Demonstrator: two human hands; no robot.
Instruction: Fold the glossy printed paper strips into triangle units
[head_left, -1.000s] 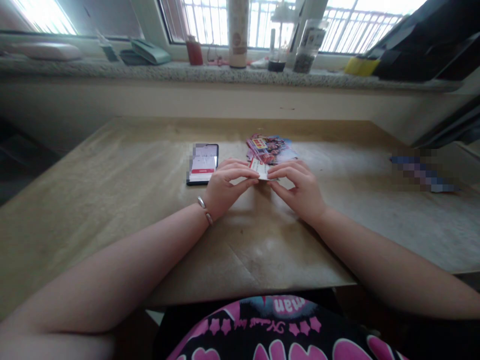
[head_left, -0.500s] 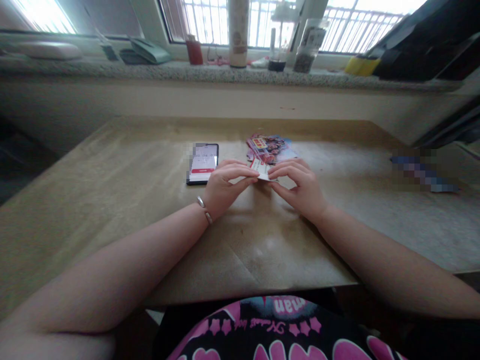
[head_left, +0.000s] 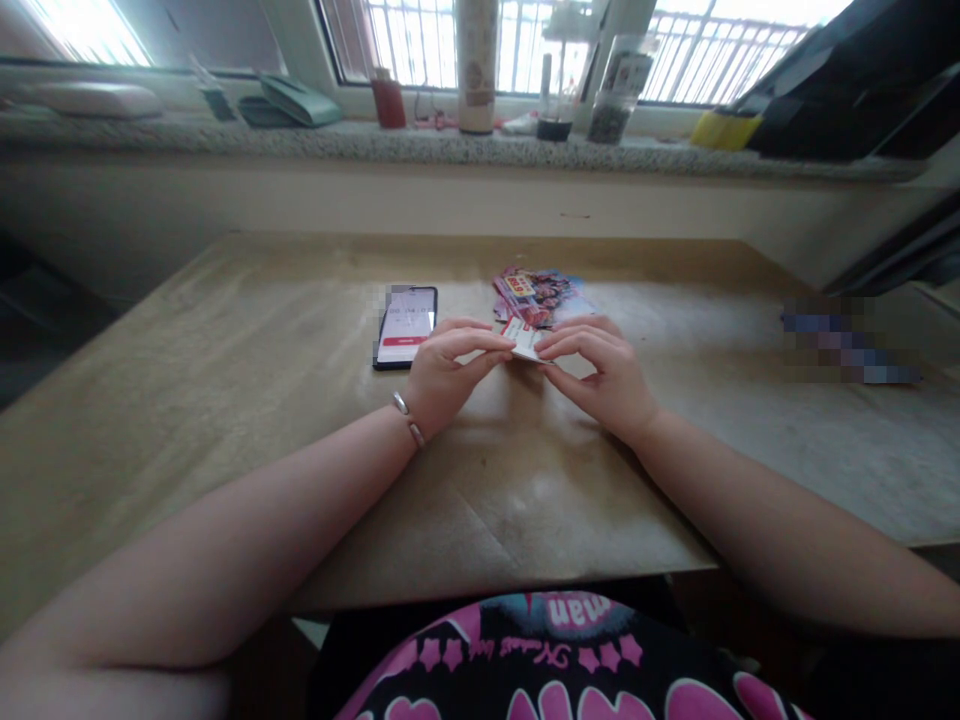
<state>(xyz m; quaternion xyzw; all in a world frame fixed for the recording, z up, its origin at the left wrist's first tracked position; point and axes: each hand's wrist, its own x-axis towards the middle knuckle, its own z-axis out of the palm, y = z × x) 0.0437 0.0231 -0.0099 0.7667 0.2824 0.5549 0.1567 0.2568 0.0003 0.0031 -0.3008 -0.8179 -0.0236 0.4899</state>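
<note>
Both hands meet over the middle of the tan table [head_left: 225, 400]. My left hand [head_left: 450, 375], with a silver bangle at the wrist, pinches the left end of a small folded piece of white and red paper [head_left: 523, 341]. My right hand [head_left: 604, 375] pinches its right end with thumb and forefinger. The paper is held just above the tabletop. Behind it lies a colourful printed leaflet [head_left: 544, 293]. A black phone [head_left: 406, 327] with a lit screen lies flat just left of my left hand.
A blurred blue object [head_left: 847, 345] lies at the table's right side. The stone window sill [head_left: 225, 138] behind holds a tall cylinder bottle [head_left: 477, 65], a red cup [head_left: 388, 102], a jar [head_left: 619, 95], a green case [head_left: 300, 102] and a yellow item [head_left: 724, 132].
My right hand's fingertips have shifted slightly left and closer to my left hand on the paper. Everything else is still.
</note>
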